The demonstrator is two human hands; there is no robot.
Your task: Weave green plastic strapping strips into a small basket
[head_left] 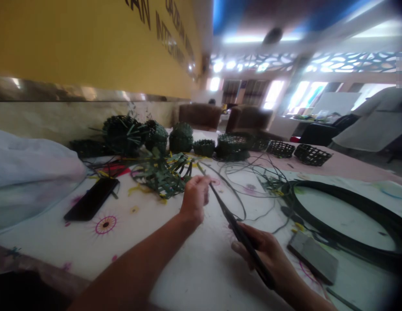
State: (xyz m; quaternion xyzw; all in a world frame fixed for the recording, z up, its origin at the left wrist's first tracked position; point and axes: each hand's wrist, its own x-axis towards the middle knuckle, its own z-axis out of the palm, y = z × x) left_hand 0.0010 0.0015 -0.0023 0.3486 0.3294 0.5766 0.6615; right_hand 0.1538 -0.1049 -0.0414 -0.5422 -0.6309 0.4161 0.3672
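Note:
My right hand [262, 246] is wrapped around a long dark tapered piece [242, 239], its thick end near my wrist and its thin end pointing forward. The frame does not show clearly whether this is a tool or a stiff strip. At the thin end, my left hand [196, 196] is closed with fingertips pinched together. A thin green strip [202, 167] shows just beyond those fingers. Left of my left hand lies a partly woven green piece [162, 177] with loose ends. A grey rectangular block [313, 257] sits to the right of my right hand.
Several dark green woven baskets [181, 137] line the back of the table. A large coil of dark strip [343, 190] lies at right, loose thin strands [252, 188] mid-table. A black phone [92, 198] and a white plastic bag [32, 177] are at left. A person [372, 121] stands far right.

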